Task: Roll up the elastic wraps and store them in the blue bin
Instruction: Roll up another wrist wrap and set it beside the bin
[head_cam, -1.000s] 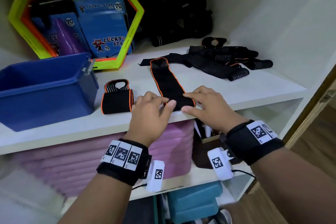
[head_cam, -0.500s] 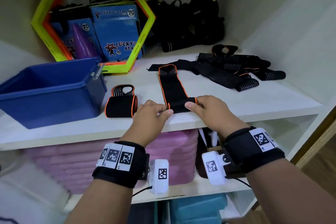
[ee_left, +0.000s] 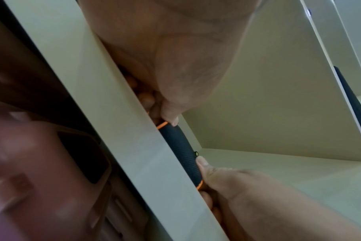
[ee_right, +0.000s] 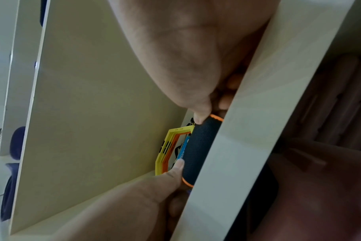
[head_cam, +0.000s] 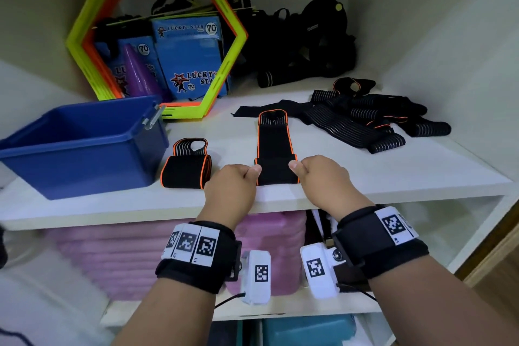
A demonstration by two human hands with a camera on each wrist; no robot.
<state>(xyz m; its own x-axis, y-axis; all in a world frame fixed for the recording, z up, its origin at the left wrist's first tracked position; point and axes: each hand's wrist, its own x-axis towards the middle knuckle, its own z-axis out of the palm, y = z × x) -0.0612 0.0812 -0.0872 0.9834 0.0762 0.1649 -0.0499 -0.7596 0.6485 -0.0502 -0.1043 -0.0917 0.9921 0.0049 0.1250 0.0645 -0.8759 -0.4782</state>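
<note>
A black elastic wrap with orange edging (head_cam: pixel 273 143) lies lengthwise on the white shelf (head_cam: pixel 393 177), its near end folded into a short roll (head_cam: pixel 276 173). My left hand (head_cam: pixel 238 180) pinches the roll's left end and my right hand (head_cam: pixel 311 174) pinches its right end. Both wrist views show the roll (ee_left: pixel 183 151) (ee_right: pixel 198 150) held between thumbs and fingers at the shelf's front edge. A finished rolled wrap (head_cam: pixel 186 168) sits to the left, beside the blue bin (head_cam: pixel 84 149). The bin's inside shows nothing.
A pile of loose black wraps (head_cam: pixel 370 118) lies at the back right of the shelf. A yellow and orange hexagon frame (head_cam: pixel 224 64) with blue boxes stands behind the bin. Black gear (head_cam: pixel 309 39) fills the back corner. Pink mats (head_cam: pixel 118 250) sit on the lower shelf.
Both hands have gone from flat on the wrap's near end to pinching its sides, and the near end has been folded over into a short roll.
</note>
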